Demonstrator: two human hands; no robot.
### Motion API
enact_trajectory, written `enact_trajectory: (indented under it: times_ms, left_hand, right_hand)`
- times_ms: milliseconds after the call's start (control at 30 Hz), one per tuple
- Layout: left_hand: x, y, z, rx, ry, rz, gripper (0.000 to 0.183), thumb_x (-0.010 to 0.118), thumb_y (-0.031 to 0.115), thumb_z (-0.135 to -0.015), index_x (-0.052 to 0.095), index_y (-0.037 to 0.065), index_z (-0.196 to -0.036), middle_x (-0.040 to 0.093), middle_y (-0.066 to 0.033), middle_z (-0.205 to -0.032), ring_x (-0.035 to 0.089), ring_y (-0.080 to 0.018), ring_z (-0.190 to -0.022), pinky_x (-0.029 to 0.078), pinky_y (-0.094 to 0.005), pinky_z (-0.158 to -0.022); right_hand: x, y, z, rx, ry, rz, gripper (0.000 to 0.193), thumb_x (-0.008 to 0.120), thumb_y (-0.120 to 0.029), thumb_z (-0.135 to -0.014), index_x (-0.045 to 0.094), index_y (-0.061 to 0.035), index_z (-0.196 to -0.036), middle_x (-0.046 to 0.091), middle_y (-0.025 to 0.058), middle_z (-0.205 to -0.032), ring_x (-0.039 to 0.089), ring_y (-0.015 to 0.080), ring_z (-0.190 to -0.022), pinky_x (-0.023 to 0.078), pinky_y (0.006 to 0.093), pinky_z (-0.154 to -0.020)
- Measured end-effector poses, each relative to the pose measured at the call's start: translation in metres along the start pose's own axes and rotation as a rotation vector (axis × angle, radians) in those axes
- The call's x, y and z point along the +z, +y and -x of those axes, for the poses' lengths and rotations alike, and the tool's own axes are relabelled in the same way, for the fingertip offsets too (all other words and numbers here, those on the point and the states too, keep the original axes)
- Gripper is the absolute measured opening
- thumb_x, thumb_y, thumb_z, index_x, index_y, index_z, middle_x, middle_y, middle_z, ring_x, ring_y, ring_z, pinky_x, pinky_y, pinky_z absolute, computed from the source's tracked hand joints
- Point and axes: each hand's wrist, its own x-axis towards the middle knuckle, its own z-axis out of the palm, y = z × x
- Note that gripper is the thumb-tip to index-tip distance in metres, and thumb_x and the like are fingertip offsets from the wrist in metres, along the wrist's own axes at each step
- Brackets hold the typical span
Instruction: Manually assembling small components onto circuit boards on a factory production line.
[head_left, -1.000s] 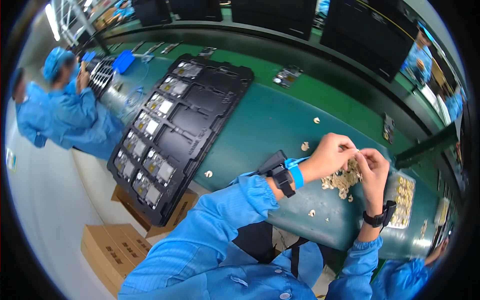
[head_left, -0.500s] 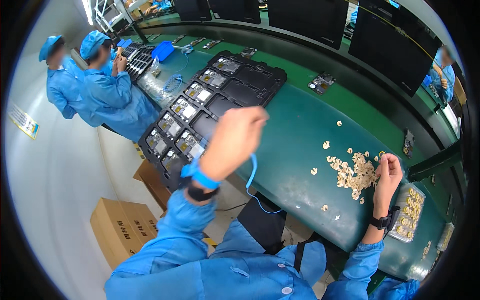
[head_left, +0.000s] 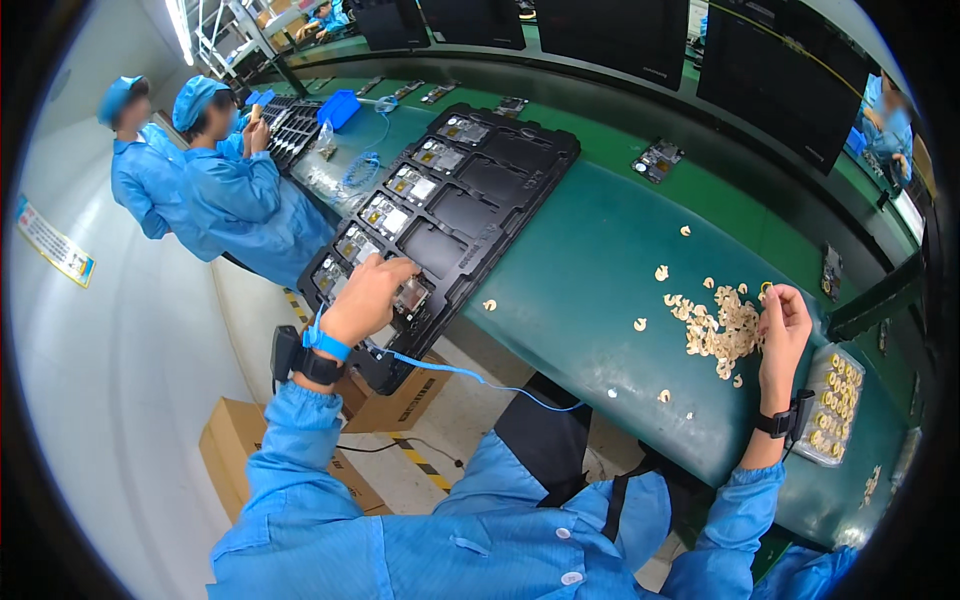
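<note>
My left hand [head_left: 365,300], a blue strap with a coiled cord on its wrist, reaches over the near end of the black tray [head_left: 505,225]. Its thumb and fingers close on the edge of a circuit board [head_left: 411,296] there; the fingertips are partly hidden. More circuit boards [head_left: 411,184] lie in the tray's compartments. On the right, my right hand [head_left: 785,325] pinches a small yellow ring [head_left: 767,288] above the green bench. Beside that hand is a heap of small cream C-shaped pieces [head_left: 722,335]. A clear plastic tray [head_left: 832,435] of yellow-and-cream parts sits close to my right wrist.
Single circuit boards [head_left: 657,160] lie along the bench's far strip. Dark panels [head_left: 613,40] stand behind it. The blue cord [head_left: 470,374] runs from my left wrist toward my lap. Cardboard boxes [head_left: 235,440] stand on the floor. Two co-workers [head_left: 225,185] are at the left.
My left hand has moved left and nearer, from over the tray's inner edge to a board at its near end. A lone cream piece now shows beside the tray. My right hand keeps its pinch.
</note>
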Motion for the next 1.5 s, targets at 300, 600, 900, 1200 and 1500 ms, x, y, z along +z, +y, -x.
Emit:
enact_trajectory:
  times_ms: [300,600,900,1200,1500]
  left_hand:
    - [-0.044,-0.019,-0.024,0.129,-0.183,-0.083,0.032,0.085,0.004,-0.067,0.070,0.005,-0.095,0.062,-0.0096,-0.096,0.055,-0.0339,-0.102,0.047,-0.0441,-0.090]
    - [-0.088,0.137,-0.069,0.017,0.150,1.192,0.034,0.071,0.001,-0.092,0.063,-0.007,-0.125,0.072,-0.0093,-0.113,0.067,-0.0126,-0.102,0.054,-0.0299,-0.093]
    - [0.020,0.326,-0.203,0.225,-0.227,1.690,0.015,0.068,0.007,-0.098,0.069,-0.006,-0.105,0.074,-0.0060,-0.096,0.065,-0.0048,-0.085,0.053,-0.0225,-0.070]
    - [0.066,0.359,-0.226,0.246,-0.489,1.758,0.026,0.059,0.011,-0.104,0.065,-0.010,-0.119,0.072,-0.0166,-0.109,0.074,-0.0227,-0.089,0.064,-0.0331,-0.079]
    - [0.087,0.362,-0.230,0.253,-0.344,1.786,0.036,0.051,0.020,-0.109,0.061,-0.009,-0.126,0.073,-0.0164,-0.110,0.074,-0.0233,-0.094,0.063,-0.0356,-0.084]
  right_hand:
    - [0.004,-0.002,0.000,0.014,0.014,-0.007,0.013,0.066,-0.015,-0.102,0.065,-0.0023,-0.099,0.051,-0.0073,-0.072,0.041,0.0004,-0.059,0.031,0.0195,-0.052]
    - [-0.002,-0.022,0.011,0.008,-0.102,-0.192,0.030,0.067,-0.002,-0.096,0.056,-0.0037,-0.124,0.061,-0.0019,-0.094,0.052,0.0009,-0.075,0.037,0.0170,-0.059]
    - [0.011,-0.035,0.011,0.013,-0.176,-0.593,0.071,0.071,0.004,-0.090,0.030,-0.0108,-0.148,0.068,0.0136,-0.102,0.070,0.0165,-0.088,0.059,0.0278,-0.074]
    - [-0.005,-0.023,0.000,-0.072,0.233,-0.507,0.061,0.069,0.010,-0.091,0.035,-0.0079,-0.137,0.067,0.0081,-0.097,0.071,0.0134,-0.092,0.058,0.0250,-0.080]
    - [-0.019,-0.035,0.001,-0.106,0.222,-0.173,0.009,0.065,-0.004,-0.100,0.064,0.0027,-0.106,0.060,0.0008,-0.100,0.056,0.0026,-0.077,0.046,0.0184,-0.067]
